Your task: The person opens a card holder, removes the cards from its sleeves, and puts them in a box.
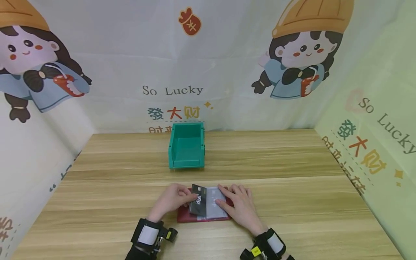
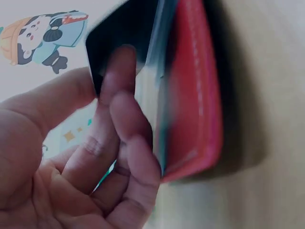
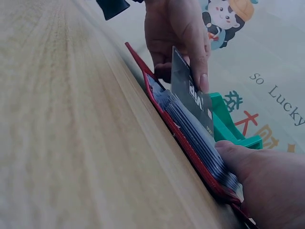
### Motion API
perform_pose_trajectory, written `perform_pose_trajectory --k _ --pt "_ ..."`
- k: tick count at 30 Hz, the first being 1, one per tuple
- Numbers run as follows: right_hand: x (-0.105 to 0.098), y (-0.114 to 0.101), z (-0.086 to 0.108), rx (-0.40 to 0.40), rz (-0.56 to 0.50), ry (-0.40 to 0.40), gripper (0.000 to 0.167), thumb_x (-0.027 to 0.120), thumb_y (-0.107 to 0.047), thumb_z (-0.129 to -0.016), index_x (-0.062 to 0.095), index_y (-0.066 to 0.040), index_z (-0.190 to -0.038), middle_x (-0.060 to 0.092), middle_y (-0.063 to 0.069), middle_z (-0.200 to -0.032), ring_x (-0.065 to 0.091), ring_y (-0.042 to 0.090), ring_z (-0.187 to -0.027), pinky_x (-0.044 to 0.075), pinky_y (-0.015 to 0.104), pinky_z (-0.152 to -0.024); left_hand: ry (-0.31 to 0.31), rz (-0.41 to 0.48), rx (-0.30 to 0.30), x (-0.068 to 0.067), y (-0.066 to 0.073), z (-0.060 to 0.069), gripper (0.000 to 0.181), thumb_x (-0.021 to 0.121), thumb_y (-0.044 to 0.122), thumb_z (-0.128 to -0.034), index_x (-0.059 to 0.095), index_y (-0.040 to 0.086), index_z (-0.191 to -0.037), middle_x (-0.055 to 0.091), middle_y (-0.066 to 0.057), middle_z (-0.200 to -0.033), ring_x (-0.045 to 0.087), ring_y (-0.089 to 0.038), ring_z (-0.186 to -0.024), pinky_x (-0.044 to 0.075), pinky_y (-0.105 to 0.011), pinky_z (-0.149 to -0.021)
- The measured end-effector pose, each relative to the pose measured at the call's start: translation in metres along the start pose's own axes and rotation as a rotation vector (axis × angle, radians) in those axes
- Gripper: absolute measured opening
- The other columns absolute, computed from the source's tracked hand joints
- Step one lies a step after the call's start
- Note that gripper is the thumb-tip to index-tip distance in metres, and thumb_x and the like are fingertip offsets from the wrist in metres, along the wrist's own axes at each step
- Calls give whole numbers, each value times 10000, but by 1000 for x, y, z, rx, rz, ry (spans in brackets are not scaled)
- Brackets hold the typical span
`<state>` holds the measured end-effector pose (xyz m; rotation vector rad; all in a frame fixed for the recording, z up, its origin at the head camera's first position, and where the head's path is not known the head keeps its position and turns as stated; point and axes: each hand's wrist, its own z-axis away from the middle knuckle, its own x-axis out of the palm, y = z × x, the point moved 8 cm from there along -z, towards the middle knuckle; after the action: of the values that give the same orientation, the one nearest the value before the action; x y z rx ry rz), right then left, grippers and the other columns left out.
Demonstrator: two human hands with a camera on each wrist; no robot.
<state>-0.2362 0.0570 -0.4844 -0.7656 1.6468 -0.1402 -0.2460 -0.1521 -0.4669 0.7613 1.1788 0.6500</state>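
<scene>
Overall, I record a pale backdrop point(image 1: 227, 54), printed with cartoon figures point(image 1: 302, 72) and "So Lucky" lettering point(image 1: 173, 90), standing behind and on both sides of a wood-grain table point(image 1: 97, 206). Toward the table's far edge I note a green bin point(image 1: 186, 163), open at the top. On the near side, apart from the bin and roughly in line with it, a red card holder point(image 1: 183, 216) lies spread open on the wood.

Right hand point(image 1: 240, 204): not gripping; fingers extended and spread over the holder's right side, thumb resting on its stack of translucent sleeves point(image 1: 215, 207). Left hand point(image 1: 173, 198): thumb and forefinger pinch a black card point(image 1: 200, 207), the thumb on its printed face, the other fingers bent. I find the card tilted up at the left of the sleeves; whether its lower edge sits inside a pocket, I cannot tell. White "vip" print point(image 1: 198, 199) shows on its face.
</scene>
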Motion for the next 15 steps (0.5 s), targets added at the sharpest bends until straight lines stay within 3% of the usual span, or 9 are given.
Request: perform_pose_trajectory --k 3,9,15 --pt "-1 1 0 -2 7 5 508 678 -446 -926 642 -181 -1358 521 -54 -908 395 135 -869 244 339 -821 8 19 -21 -9 4 -2 225 751 238 -899 706 23 -847 694 -21 -656 605 -105 -616 476 -268 -605" --pt "-3 -1 1 -27 17 30 511 679 -454 -922 650 -176 -1350 513 -60 -895 381 122 -859 230 327 -805 71 38 30 -33 18 -13 205 732 163 -918 698 -33 -870 665 -28 -619 596 -103 -576 567 -322 -618" --pt "-1 -1 0 -30 12 28 509 679 -449 -923 648 -174 -1351 524 -52 -902 382 127 -856 232 333 -812 180 41 56 -54 29 -29 232 719 162 -931 684 -67 -944 692 -75 -649 613 -112 -568 505 -268 -559"
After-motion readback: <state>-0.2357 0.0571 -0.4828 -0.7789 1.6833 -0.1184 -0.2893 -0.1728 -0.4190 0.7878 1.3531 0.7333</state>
